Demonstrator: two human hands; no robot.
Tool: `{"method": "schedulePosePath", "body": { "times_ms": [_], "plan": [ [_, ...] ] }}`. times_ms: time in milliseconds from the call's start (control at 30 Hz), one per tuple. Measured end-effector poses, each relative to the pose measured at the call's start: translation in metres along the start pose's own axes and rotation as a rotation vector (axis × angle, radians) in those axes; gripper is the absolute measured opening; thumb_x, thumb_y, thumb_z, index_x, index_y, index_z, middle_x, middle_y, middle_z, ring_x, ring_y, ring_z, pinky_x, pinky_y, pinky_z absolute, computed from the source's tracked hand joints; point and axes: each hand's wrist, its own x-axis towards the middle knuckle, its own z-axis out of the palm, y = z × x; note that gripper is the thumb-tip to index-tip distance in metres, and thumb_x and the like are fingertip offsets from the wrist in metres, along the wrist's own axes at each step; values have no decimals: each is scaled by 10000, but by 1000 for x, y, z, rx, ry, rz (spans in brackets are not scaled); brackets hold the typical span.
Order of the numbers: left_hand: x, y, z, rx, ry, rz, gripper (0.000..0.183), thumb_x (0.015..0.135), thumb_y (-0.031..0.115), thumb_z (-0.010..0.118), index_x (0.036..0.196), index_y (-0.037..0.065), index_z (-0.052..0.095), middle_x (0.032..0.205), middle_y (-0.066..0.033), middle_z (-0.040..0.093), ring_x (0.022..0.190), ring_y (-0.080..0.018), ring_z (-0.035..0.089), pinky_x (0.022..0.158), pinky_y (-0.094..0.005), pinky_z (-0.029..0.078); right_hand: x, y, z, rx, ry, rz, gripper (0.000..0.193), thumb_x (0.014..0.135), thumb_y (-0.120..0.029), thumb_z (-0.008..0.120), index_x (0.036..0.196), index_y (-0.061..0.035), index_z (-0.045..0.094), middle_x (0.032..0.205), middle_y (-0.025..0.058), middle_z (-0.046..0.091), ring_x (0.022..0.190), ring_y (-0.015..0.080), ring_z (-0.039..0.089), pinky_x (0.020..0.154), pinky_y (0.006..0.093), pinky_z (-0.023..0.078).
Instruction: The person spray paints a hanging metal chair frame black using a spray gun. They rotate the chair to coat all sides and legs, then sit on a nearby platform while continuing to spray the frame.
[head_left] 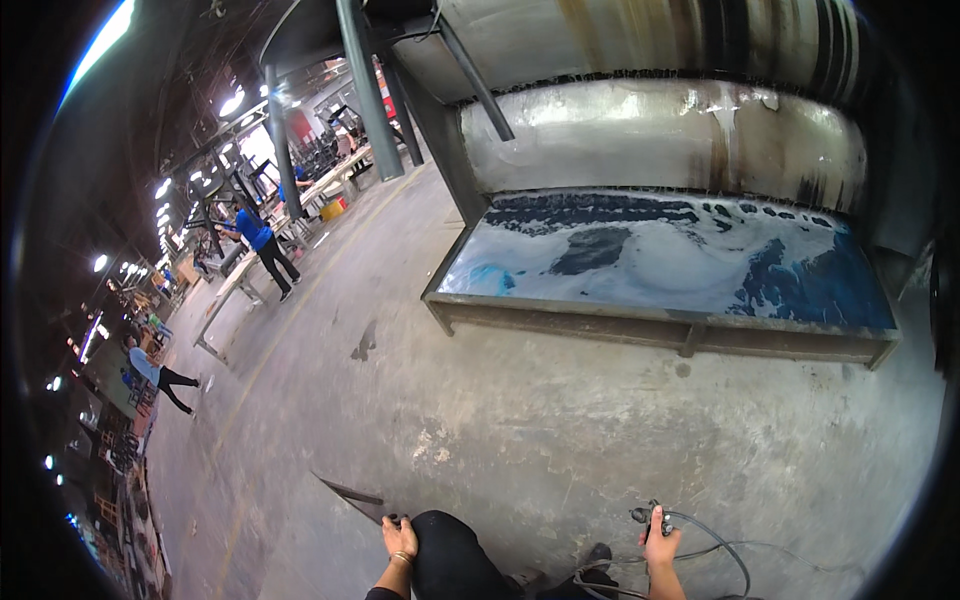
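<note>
My right hand (660, 547) is closed around a small spray gun (643, 514) with a grey hose (738, 560) looping from it past my right leg. My left hand (400, 538) is beside my left knee, with its fingers curled on a small dark thing that I cannot make out. A thin dark angled bar (355, 494) lies just beyond that hand; whether the two are joined is not clear. Ahead stands a spray booth with a stained metal back panel (640, 140) and a low trough (600, 312) of foamy blue water (670, 255).
Grey painted stools or frames with legs (368, 95) hang at the upper left. Two people in blue tops (255, 232) (145, 365) stand farther off on the left, near a long bench (232, 285). Worn concrete floor (400, 400) lies between me and the trough.
</note>
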Motion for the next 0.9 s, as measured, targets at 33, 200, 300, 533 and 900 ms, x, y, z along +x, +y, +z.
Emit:
{"method": "schedulePosePath", "body": {
  "times_ms": [33,200,300,533,900],
  "plan": [
    [5,6,3,32,1,5,392,920,229,638,1208,-22,551,1162,-272,632,1062,-425,647,942,-507,514,1,1,-4,12,-19,-26,595,958,-615,665,726,-74,580,542,54,578,422,162,568,362,316,379],
    [15,39,20,152,21,-5,436,938,276,637,1273,20,528,1247,-241,615,1160,-446,626,972,-526,511,14,-4,-27,72,-62,-38,622,941,-673,647,861,-66,541,585,54,591,448,161,571,367,309,377],
    [26,65,24,187,-29,-1,448,943,295,632,1294,41,519,1282,-226,608,1206,-420,612,989,-524,499,29,-17,-29,124,52,30,662,926,-708,637,959,-61,501,614,51,592,464,156,568,367,300,369],
    [52,99,14,-10,68,103,569,934,257,645,1420,30,455,1302,-228,586,1206,-409,599,1016,-508,485,60,-42,-28,100,37,-21,685,922,-729,623,971,-58,494,600,51,578,472,161,579,367,307,377],
    [109,415,-87,-776,88,663,736,1012,328,638,1617,102,285,1437,-242,547,1252,-316,608,1055,-431,497,50,-170,-64,177,155,-52,659,943,-701,617,1015,-60,481,643,58,600,499,156,561,414,291,379]
  ]
}}
